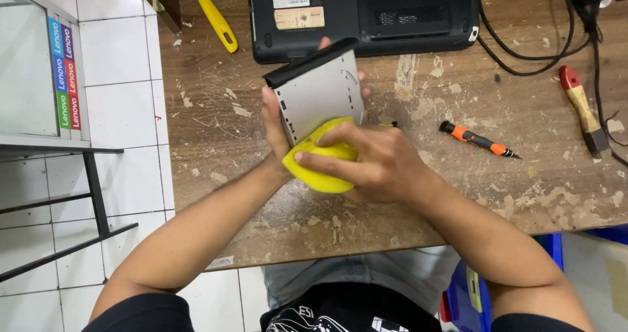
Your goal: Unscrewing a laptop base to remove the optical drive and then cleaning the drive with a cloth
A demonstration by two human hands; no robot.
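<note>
Two hands: we hold a slim silver optical drive (320,93) tilted above the worn wooden table (458,194).
Left hand (275,126): clasped along the drive's left edge, fingertips showing behind it.
Right hand (379,165): fingers pressed over a yellow cloth (320,168) against the drive's lower end.
Around us: black laptop (363,15) bottom-up just behind; orange screwdriver (477,139) to the right; yellow-handled tool (216,18), black cables (523,44).

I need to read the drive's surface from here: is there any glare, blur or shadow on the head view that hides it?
Head view: even, soft light; the silver drive in the left hand is sharp, with only a mild sheen and no blown-out glare. The right hand and yellow cloth cover its lower corner. Shadows on the wooden table are faint.
</note>
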